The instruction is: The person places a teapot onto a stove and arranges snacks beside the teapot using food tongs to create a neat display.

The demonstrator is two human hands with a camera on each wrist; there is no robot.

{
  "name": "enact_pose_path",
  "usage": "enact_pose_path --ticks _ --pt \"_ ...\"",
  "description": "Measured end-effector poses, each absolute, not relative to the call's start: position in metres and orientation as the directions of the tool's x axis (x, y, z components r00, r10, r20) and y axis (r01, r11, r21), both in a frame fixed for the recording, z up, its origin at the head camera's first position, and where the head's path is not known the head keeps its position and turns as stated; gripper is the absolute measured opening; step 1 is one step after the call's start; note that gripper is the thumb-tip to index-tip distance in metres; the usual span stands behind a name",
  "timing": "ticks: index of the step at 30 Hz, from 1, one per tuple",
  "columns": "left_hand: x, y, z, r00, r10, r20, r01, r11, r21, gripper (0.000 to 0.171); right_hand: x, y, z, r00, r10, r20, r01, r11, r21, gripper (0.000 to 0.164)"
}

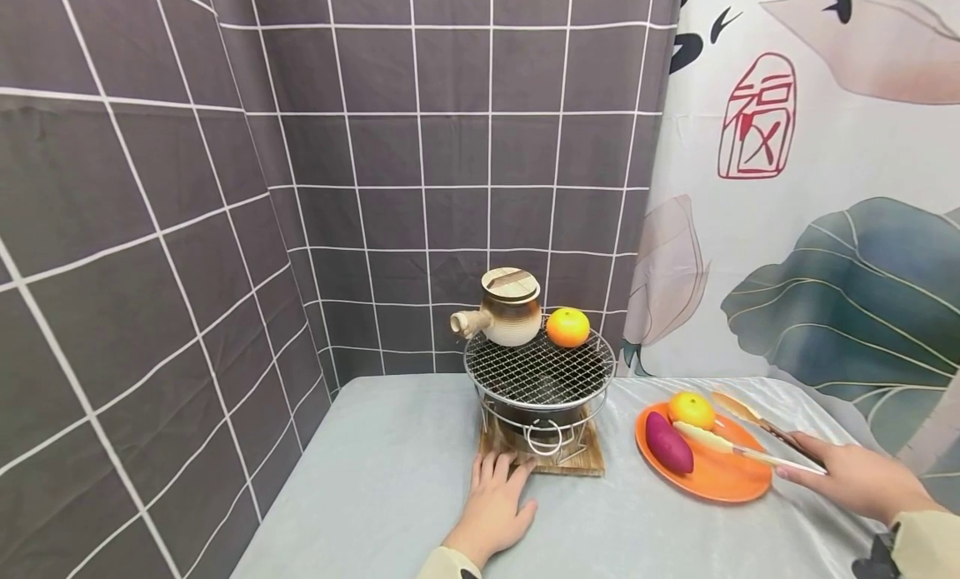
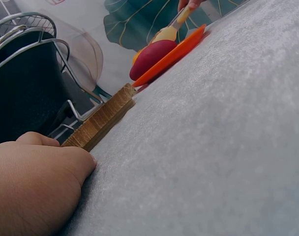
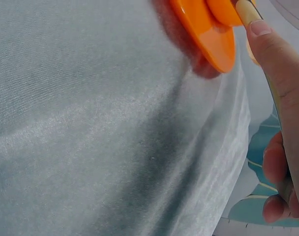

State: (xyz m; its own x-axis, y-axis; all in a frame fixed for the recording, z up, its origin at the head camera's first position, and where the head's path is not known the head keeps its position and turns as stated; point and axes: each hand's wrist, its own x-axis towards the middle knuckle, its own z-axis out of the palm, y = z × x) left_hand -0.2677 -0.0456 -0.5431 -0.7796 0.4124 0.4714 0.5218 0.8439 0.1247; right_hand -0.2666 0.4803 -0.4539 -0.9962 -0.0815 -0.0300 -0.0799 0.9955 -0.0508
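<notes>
My right hand (image 1: 862,479) grips a pair of tongs (image 1: 772,458) with pale tips, spread over the orange plate (image 1: 738,486). On that plate lie a mandarin (image 1: 692,411) and a purple sweet potato (image 1: 668,443); the tongs' tips reach close beside the mandarin. My left hand (image 1: 493,506) rests at the front edge of the wooden board (image 1: 588,462), its fingers stretched out and fingertips on the edge. In the left wrist view the thumb side of this hand (image 2: 41,182) lies against the board (image 2: 103,118). Above the board stands a round stove with a wire grill (image 1: 551,371).
A clay pot (image 1: 512,312) with a wooden lid and a side handle stands at the grill's back left, another mandarin (image 1: 567,327) right of it. A grey cloth (image 1: 360,479) covers the table. Tiled-pattern curtain (image 1: 450,146) and a printed curtain (image 1: 825,254) hang behind.
</notes>
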Motion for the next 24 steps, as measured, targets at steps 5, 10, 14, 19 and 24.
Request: enact_pose_path --ticks 5,10,14,19,24 --pt "-0.268 -0.046 -0.543 -0.782 0.413 0.466 0.521 0.844 0.127 0.053 -0.266 0.479 -0.455 -0.995 -0.100 -0.005 -0.100 0.994 -0.033 0.094" --pt "-0.267 -0.045 -0.543 -0.780 0.413 0.470 0.522 0.843 0.126 0.053 -0.266 0.478 -0.456 -0.994 -0.110 0.011 -0.111 0.994 -0.024 0.091" --pt "-0.268 -0.045 -0.545 -0.770 0.412 0.488 0.527 0.841 0.120 0.053 -0.265 0.474 -0.453 -0.994 -0.109 -0.004 -0.109 0.994 -0.020 0.089" --pt "-0.269 -0.046 -0.546 -0.758 0.410 0.507 0.533 0.838 0.119 0.053 -0.264 0.470 -0.450 -0.994 -0.113 -0.013 -0.113 0.993 -0.017 0.087" --pt "-0.268 -0.047 -0.545 -0.733 0.413 0.540 0.544 0.833 0.101 0.053 -0.265 0.471 -0.449 -0.993 -0.114 -0.021 -0.113 0.993 -0.020 0.090"
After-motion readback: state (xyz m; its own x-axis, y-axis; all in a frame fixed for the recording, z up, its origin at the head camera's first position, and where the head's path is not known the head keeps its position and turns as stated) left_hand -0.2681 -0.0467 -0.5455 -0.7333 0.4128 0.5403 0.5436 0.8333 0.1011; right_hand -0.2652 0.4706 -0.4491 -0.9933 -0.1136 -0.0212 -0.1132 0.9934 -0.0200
